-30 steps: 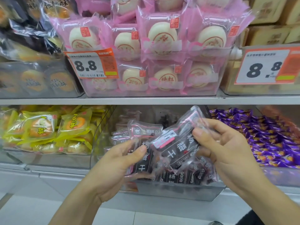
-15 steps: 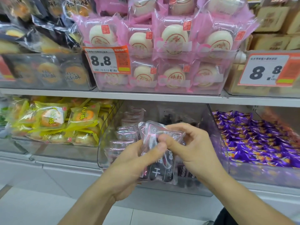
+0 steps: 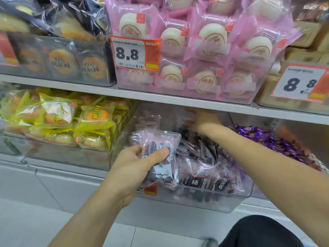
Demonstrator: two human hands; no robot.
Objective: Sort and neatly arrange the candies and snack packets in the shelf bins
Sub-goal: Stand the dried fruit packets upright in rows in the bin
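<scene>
A stack of dark snack packets (image 3: 161, 154) in clear, pink-edged wrappers is gripped by my left hand (image 3: 135, 166), thumb on top, just in front of the clear middle bin (image 3: 231, 204) on the lower shelf. More of the same dark packets (image 3: 201, 177) lie loosely heaped inside that bin. My right hand (image 3: 203, 120) reaches deep into the back of the bin, right under the upper shelf. It is blurred, and I cannot make out whether it holds anything.
Left of the middle bin stands a bin of yellow pastry packets (image 3: 58, 118); to its right lie purple-wrapped candies (image 3: 277, 141). The upper shelf edge (image 3: 160, 98) carries pink bun packets (image 3: 204, 41) with an 8.8 price tag (image 3: 131, 52) and dark pastry packets (image 3: 62, 61).
My right hand left the packet stack and moved up and back into the rear of the bin. My left hand alone keeps the stack, lower at the bin's front.
</scene>
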